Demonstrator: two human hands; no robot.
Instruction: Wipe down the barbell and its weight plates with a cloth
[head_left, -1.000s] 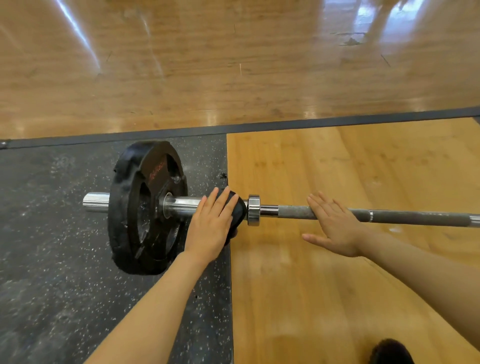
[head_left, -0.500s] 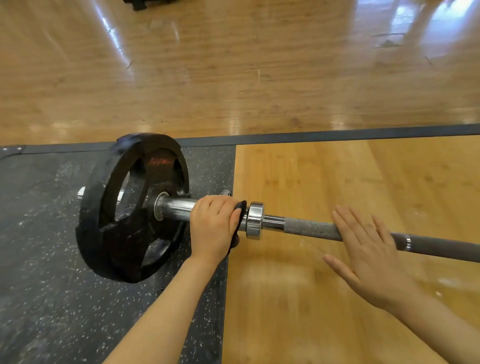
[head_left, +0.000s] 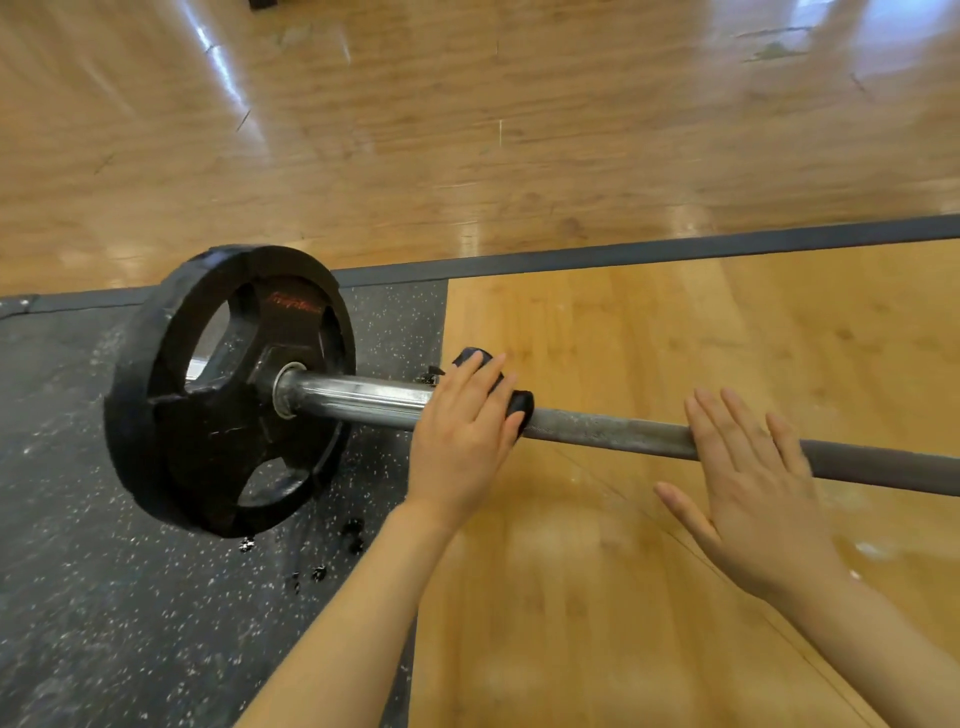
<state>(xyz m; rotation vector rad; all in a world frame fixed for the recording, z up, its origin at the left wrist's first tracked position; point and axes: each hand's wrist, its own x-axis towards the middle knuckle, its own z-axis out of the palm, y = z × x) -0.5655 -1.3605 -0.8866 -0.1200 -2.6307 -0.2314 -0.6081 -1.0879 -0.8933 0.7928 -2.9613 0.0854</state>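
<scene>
Black cloth (head_left: 511, 400) pressed on barbell (head_left: 613, 432) under my flat left hand (head_left: 462, 436); bar's long axis runs right, toward my released right hand (head_left: 753, 483).

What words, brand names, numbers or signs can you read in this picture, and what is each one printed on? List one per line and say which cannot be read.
Reddish lettering on the face of the black weight plate, above its hub: too blurred to read; looks like one short word or logo.
Barbell: no readable marking on the sleeve or shaft.
Cloth, rubber mat and wooden floor: no text visible.
</scene>
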